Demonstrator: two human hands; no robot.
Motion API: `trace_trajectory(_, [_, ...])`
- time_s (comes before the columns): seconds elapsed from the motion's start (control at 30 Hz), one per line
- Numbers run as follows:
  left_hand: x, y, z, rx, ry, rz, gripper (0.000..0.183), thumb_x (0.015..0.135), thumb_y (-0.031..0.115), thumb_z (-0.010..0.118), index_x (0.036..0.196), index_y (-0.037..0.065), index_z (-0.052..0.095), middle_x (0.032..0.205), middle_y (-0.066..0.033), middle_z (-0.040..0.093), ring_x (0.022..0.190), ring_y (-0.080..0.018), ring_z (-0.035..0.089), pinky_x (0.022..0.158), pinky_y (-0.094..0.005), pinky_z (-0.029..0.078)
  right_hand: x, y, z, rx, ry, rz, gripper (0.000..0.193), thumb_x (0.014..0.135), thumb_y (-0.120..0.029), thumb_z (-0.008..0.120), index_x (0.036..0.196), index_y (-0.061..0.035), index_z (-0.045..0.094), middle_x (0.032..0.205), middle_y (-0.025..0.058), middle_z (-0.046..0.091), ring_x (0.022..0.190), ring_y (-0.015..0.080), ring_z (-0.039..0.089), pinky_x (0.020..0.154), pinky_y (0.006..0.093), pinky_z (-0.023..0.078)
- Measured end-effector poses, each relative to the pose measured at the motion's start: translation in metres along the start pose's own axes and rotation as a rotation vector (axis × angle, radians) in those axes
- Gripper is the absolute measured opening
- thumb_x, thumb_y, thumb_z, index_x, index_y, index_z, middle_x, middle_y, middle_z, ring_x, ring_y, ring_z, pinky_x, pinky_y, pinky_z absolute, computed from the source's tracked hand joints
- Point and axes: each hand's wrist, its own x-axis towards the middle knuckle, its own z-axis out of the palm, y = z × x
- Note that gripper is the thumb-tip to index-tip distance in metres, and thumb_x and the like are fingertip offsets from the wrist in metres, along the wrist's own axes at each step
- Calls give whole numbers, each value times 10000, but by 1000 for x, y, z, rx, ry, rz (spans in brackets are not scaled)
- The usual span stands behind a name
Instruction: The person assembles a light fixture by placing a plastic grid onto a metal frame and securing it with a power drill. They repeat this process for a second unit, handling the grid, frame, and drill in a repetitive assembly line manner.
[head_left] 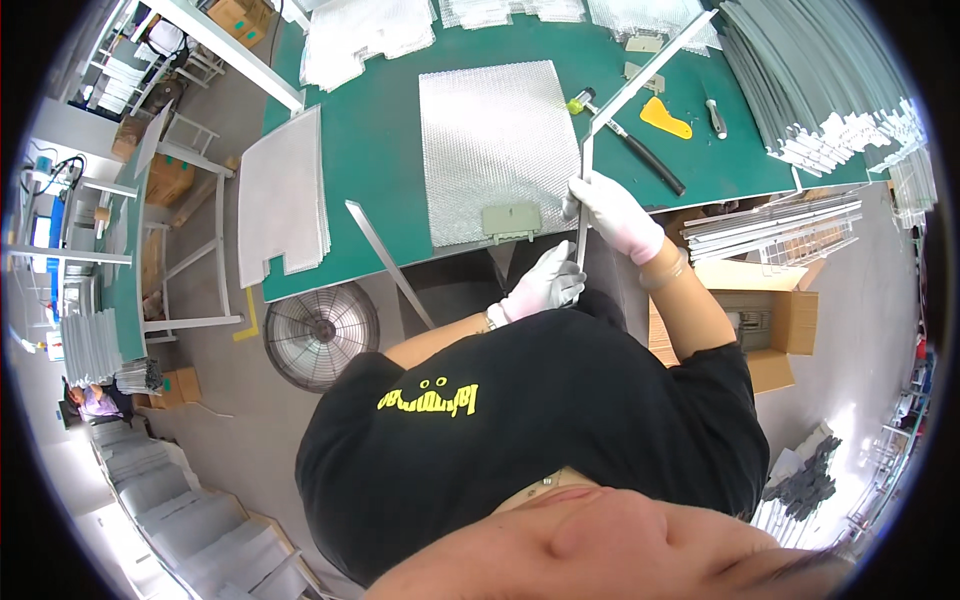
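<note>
Both my hands wear pale gloves. My right hand (618,216) closes round a thin, bent metal frame strip (587,158), which reaches from near my body up to the far right over the table. Lower down, my left hand (543,286) has its fingers curled at the strip's near end. Beside the strip, a silvery mesh sheet (495,140) lies flat on the green table (375,165). On the sheet's near edge sits a small grey-green block (511,220). A hammer (648,160) with a black handle rests right of the strip.
A yellow scraper (664,118) and a screwdriver (715,119) lie farther right, before a stack of long metal strips (800,85). White sheets (283,195) are piled at the left. Another strip (388,262) juts over the near edge. A floor fan (322,336) and an open carton (780,330) stand below.
</note>
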Motion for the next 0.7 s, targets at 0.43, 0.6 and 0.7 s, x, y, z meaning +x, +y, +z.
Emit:
trace_trajectory(0.43, [17,21,5,-3,-22,102,520,1025,476,502,1358,76,498,1386,-109,528,1252,-259,508,1043,-405,430,-8,39,6,-610,479,-301,280,927,-238,615,1088,-9,633,943,186,650,862,338,653,825,396,521])
trace_trajectory(0.6, [16,18,3,30,-48,88,589,1038,442,491,1415,-5,422,1388,-183,513,1239,-289,526,1068,-440,425,-8,39,-9,-582,454,-250,274,929,-214,620,1118,-16,632,950,159,649,837,314,651,818,379,520])
trace_trajectory(0.7, [-8,40,10,412,-142,-14,538,1035,417,512,1323,-37,533,1235,-165,639,1077,-256,640,966,-385,507,-6,47,-7,-582,504,-282,285,927,-201,629,1141,-12,626,964,149,648,840,293,650,819,368,517])
